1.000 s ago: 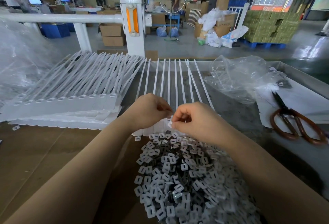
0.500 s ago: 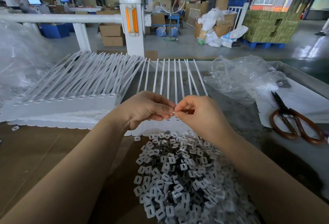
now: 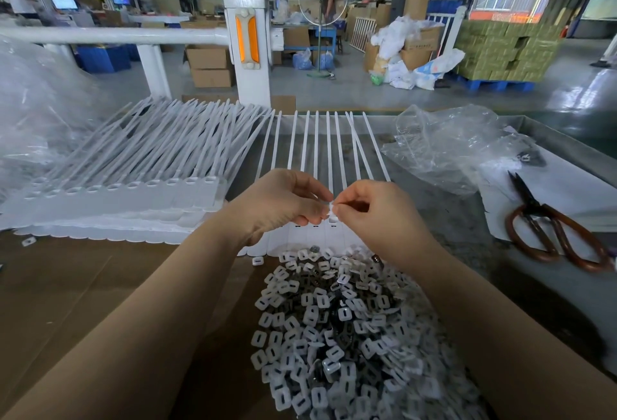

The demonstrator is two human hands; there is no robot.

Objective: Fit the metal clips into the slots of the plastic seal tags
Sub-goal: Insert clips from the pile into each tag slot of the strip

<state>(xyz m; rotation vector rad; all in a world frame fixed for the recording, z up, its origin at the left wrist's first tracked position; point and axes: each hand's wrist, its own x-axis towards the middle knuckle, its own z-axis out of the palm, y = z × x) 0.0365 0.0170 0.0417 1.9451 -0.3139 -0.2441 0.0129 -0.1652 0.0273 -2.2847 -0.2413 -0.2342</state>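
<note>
A row of white plastic seal tags lies flat in front of me, straps pointing away, heads under my hands. My left hand and my right hand meet fingertip to fingertip just above the tag heads, pinching one small white clip between them. Below my hands a large heap of small clips, white squares with slots and some dark metal ones, covers the brown cardboard. A bigger stack of seal tags sits to the left.
Brown-handled scissors lie on white paper at the right. Crumpled clear plastic bags lie at the back right and far left. A white post and rail stand behind the table. A loose clip lies at the left.
Both hands rose from the near edge of the clip heap to just above the tag heads, and the fingertips came together on one clip.
</note>
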